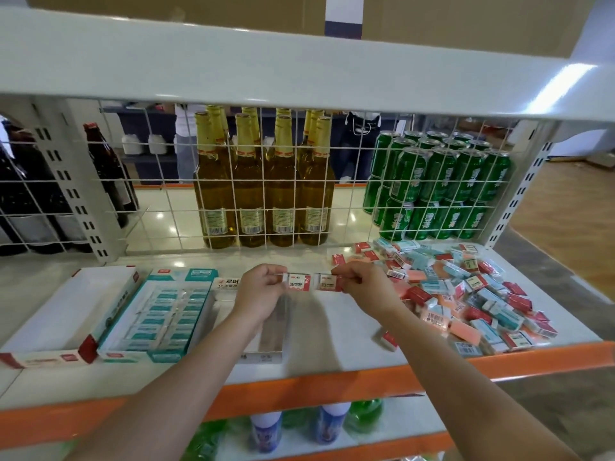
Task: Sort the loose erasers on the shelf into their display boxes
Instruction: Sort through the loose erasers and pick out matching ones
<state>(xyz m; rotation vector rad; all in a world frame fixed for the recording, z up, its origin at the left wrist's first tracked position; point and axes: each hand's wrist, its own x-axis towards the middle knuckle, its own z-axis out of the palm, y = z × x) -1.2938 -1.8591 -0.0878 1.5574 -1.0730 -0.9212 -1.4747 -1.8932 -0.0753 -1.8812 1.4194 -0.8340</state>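
My left hand point(259, 296) pinches a red-and-white 2B eraser point(298, 282) above the shelf's middle. Beside it, my right hand point(362, 287) pinches a second 2B eraser point(327, 281); the two erasers sit side by side, nearly touching. Beneath my left hand lies a display box with a Korean-lettered header point(229, 283), mostly hidden by my arm. Left of it a teal display box point(159, 314) holds rows of teal-wrapped erasers. At the far left stands an empty red-and-white display box point(66, 314). A heap of loose erasers point(466, 294), red, teal and pink, covers the shelf's right side.
A white wire grid point(266, 181) backs the shelf, with amber bottles point(263, 181), green cans point(436, 188) and dark bottles point(109, 171) behind it. The shelf's orange front edge point(299, 387) runs below my arms. Bottles stand on the lower shelf point(299, 430).
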